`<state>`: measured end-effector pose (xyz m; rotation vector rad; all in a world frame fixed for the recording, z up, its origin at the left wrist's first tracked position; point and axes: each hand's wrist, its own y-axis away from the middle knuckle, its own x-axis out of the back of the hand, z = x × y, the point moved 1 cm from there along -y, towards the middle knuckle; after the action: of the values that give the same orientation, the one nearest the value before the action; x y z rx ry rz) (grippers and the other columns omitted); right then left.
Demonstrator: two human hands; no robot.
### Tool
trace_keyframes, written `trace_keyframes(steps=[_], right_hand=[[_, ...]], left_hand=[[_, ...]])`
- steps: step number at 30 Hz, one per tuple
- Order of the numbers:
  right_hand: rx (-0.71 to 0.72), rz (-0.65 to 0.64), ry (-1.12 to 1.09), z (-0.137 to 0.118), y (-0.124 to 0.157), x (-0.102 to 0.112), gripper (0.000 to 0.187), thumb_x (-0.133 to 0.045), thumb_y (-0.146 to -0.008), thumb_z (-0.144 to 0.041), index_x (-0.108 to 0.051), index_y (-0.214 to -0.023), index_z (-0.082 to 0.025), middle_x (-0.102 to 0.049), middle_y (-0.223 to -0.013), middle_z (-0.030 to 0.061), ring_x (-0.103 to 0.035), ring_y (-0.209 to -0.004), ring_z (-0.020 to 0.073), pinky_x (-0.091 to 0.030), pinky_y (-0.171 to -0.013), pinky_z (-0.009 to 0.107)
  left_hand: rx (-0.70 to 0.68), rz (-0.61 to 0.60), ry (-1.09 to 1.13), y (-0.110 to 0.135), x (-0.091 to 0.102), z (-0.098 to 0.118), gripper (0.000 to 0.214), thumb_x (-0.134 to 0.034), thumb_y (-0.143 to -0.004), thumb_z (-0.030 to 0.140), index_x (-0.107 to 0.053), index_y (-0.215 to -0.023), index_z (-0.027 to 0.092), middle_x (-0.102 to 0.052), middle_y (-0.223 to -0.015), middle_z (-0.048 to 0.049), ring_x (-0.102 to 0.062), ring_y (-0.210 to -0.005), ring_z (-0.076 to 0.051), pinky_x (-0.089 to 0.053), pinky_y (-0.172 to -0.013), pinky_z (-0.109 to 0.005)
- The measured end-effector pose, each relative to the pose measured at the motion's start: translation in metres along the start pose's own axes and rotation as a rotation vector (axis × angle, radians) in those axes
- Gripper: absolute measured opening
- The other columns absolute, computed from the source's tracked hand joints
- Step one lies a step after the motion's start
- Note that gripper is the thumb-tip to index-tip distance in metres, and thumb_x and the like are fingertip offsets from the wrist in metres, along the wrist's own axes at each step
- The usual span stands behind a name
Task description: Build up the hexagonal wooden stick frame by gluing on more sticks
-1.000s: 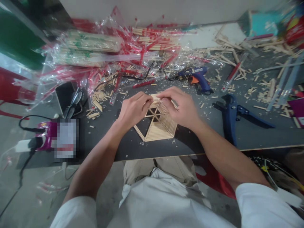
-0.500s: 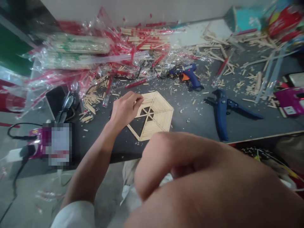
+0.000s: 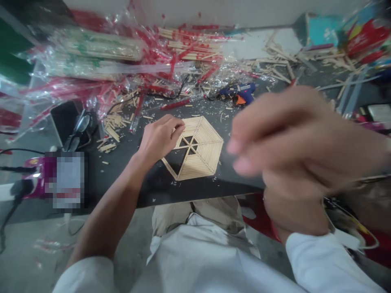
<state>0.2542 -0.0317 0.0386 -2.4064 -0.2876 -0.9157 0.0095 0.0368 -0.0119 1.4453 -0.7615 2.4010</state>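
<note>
On the dark table lies a flat hexagon of thin wooden sticks with spokes meeting in the middle. Most of its wedges are filled with rows of sticks; the lower-left one is an open gap showing the table. My left hand is closed, its fingertips pressed on the upper-left edge of the hexagon. My right hand is raised to the right of the hexagon, close to the camera and apart from it. Its fingers are curled but smeared by motion, and whether they hold anything is unclear. A blue glue gun lies partly hidden behind it.
Plastic-wrapped stick bundles and red wrappers crowd the back left. Cut stick pieces are strewn about. Glasses rest by a dark phone. At left stands a purple power strip with cables. The table's front edge runs before my lap.
My right hand has swung up and away from just before the camera, now covering the blue cutter and part of the glue gun. My left hand stays on the hexagon.
</note>
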Motion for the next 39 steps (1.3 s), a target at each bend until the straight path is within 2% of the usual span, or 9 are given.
trace_keyframes(steps=[2, 3, 6, 11, 18, 24, 31, 35, 39], right_hand=[[0.138, 0.094, -0.12, -0.005, -0.027, 0.008, 0.027, -0.05, -0.103, -0.023, -0.073, -0.101, -0.036, -0.072, -0.11, 0.0055, -0.068, -0.089, 0.0214, -0.058, -0.079, 0.042], [0.164, 0.06, -0.131, -0.002, -0.039, 0.004, 0.025, -0.052, -0.102, -0.017, -0.072, -0.101, -0.032, -0.072, -0.106, 0.0058, -0.068, -0.093, 0.021, -0.057, -0.082, 0.04], [0.064, -0.027, -0.091, 0.026, -0.056, -0.025, 0.014, -0.06, -0.099, -0.021, -0.071, -0.105, -0.026, -0.07, -0.104, 0.0069, -0.065, -0.087, 0.0205, -0.054, -0.078, 0.039], [-0.006, -0.13, -0.055, 0.057, -0.048, -0.057, 0.009, -0.066, -0.098, -0.028, -0.072, -0.094, -0.022, -0.067, -0.093, 0.0051, -0.061, -0.079, 0.0181, -0.048, -0.076, 0.036], [-0.036, -0.115, -0.039, 0.054, -0.044, -0.063, 0.011, -0.064, -0.099, -0.026, -0.071, -0.093, -0.021, -0.064, -0.089, 0.0044, -0.058, -0.08, 0.0182, -0.044, -0.075, 0.035], [-0.086, -0.215, 0.035, 0.05, -0.042, -0.066, 0.007, -0.063, -0.098, -0.021, -0.068, -0.094, -0.018, -0.065, -0.094, 0.0068, -0.059, -0.079, 0.0181, -0.044, -0.073, 0.033], [-0.119, -0.323, 0.181, 0.042, -0.043, -0.07, 0.009, -0.061, -0.097, -0.017, -0.068, -0.093, -0.016, -0.064, -0.096, 0.009, -0.061, -0.083, 0.0208, -0.044, -0.075, 0.035], [-0.116, -0.317, 0.159, 0.042, -0.045, -0.073, 0.008, -0.061, -0.095, -0.013, -0.068, -0.091, -0.016, -0.066, -0.095, 0.009, -0.062, -0.086, 0.0215, -0.045, -0.077, 0.035], [-0.112, -0.314, 0.14, 0.041, -0.046, -0.072, 0.01, -0.062, -0.092, -0.011, -0.067, -0.087, -0.017, -0.066, -0.092, 0.008, -0.062, -0.086, 0.0213, -0.046, -0.077, 0.035]], left_hand=[[-0.014, 0.012, -0.007, 0.0, 0.001, 0.0, 0.029, -0.05, -0.104, 0.032, -0.076, -0.102, 0.018, -0.075, -0.094, -0.0071, -0.068, -0.082, -0.018, -0.047, -0.069, -0.03], [-0.013, 0.011, -0.005, 0.0, 0.001, 0.0, 0.028, -0.051, -0.104, 0.031, -0.076, -0.101, 0.018, -0.075, -0.094, -0.007, -0.068, -0.082, -0.018, -0.047, -0.07, -0.03], [-0.021, -0.022, 0.02, 0.0, 0.001, -0.001, 0.026, -0.053, -0.102, 0.029, -0.077, -0.101, 0.018, -0.076, -0.094, -0.0071, -0.068, -0.082, -0.018, -0.049, -0.073, -0.031], [-0.063, -0.071, 0.083, -0.001, 0.001, -0.001, 0.03, -0.053, -0.104, 0.033, -0.078, -0.101, 0.018, -0.077, -0.092, -0.0078, -0.069, -0.083, -0.02, -0.051, -0.077, -0.032], [-0.06, -0.067, 0.129, -0.001, 0.001, -0.002, 0.028, -0.055, -0.101, 0.032, -0.08, -0.098, 0.018, -0.077, -0.088, -0.0075, -0.069, -0.077, -0.019, -0.05, -0.072, -0.031], [-0.053, -0.133, 0.164, -0.002, 0.0, -0.005, 0.03, -0.056, -0.1, 0.035, -0.081, -0.096, 0.019, -0.079, -0.086, -0.0063, -0.069, -0.075, -0.018, -0.048, -0.069, -0.03], [0.093, -0.026, 0.137, -0.003, 0.009, -0.008, 0.039, -0.05, -0.104, 0.033, -0.067, -0.137, 0.02, -0.08, -0.102, -0.0065, -0.07, -0.08, -0.017, -0.052, -0.077, -0.028], [0.074, -0.064, 0.08, -0.003, 0.005, -0.007, 0.034, -0.049, -0.104, 0.03, -0.071, -0.127, 0.019, -0.08, -0.109, -0.0084, -0.073, -0.095, -0.022, -0.053, -0.083, -0.031], [0.047, -0.088, 0.065, -0.003, 0.002, -0.008, 0.031, -0.049, -0.104, 0.028, -0.075, -0.118, 0.019, -0.079, -0.108, -0.0092, -0.073, -0.095, -0.022, -0.052, -0.083, -0.032]])
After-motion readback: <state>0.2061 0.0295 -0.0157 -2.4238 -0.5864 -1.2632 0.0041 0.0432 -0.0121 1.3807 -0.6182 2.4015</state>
